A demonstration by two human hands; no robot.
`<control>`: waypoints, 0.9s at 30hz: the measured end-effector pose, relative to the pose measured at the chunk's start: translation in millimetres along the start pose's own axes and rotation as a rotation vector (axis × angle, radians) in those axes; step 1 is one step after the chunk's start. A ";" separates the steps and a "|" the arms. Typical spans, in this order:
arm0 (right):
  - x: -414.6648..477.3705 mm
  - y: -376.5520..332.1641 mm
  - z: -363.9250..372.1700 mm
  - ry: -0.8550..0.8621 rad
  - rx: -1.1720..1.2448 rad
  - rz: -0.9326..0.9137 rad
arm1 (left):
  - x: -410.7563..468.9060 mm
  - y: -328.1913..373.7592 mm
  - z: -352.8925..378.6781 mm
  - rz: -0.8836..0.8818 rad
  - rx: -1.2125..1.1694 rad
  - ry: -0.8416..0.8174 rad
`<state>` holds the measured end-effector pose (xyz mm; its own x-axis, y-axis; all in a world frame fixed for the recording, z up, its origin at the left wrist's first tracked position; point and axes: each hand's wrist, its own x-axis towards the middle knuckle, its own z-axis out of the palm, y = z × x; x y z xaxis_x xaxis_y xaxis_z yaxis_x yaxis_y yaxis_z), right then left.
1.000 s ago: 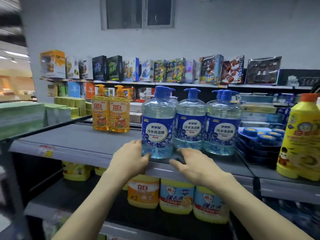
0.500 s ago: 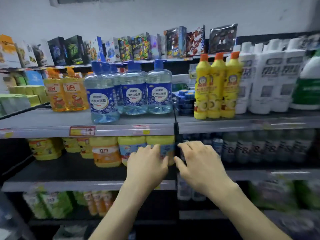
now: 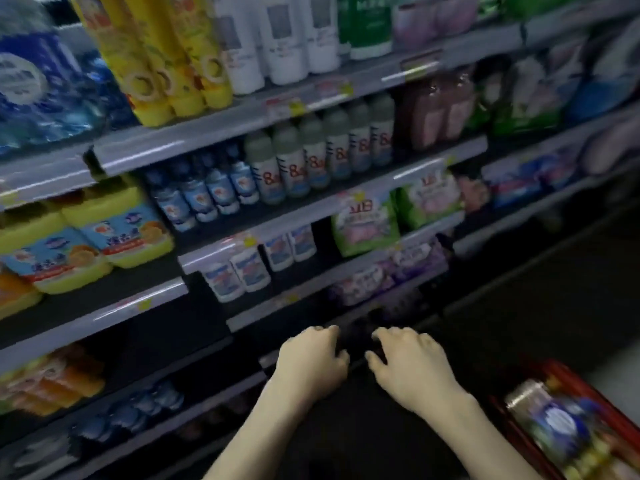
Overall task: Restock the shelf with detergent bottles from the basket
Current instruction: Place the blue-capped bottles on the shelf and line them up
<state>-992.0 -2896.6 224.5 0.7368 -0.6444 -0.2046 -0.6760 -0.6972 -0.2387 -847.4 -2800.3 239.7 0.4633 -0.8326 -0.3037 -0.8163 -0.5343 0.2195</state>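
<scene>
Detergent bottles with blue labels (image 3: 554,424) are seen lying in the red wire basket (image 3: 588,393), low and to the right, nearer the right hand (image 3: 412,365). Both it and the left hand (image 3: 311,358) are empty, fingers spread, held side by side. Labels are blurred; only "8" on grey-capped bottles (image 3: 311,157) is legible.

We are in a shop aisle. Above our empty hands rise tiered shelves (image 3: 214,136) with price tags (image 3: 294,107), packed with cleaning bottles (image 3: 291,164); a red basket (image 3: 568,382) sits to their right.
</scene>
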 end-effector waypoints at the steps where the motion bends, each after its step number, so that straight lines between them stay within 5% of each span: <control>1: -5.2 15.4 8.5 -0.027 0.007 0.040 | 7.8 12.1 10.9 0.035 0.009 -0.030; 19: -63.8 206.9 87.1 -0.165 0.219 0.871 | 157.9 208.2 158.4 0.647 0.321 -0.526; 27: -90.1 275.0 118.4 -0.185 0.359 1.088 | 179.0 293.2 221.8 0.791 0.453 -0.686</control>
<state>-1243.1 -2993.1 64.9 -0.2213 -0.7721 -0.5957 -0.9329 0.3456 -0.1014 -1080.3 -3073.5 44.0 -0.4093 -0.5825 -0.7022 -0.9094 0.3229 0.2622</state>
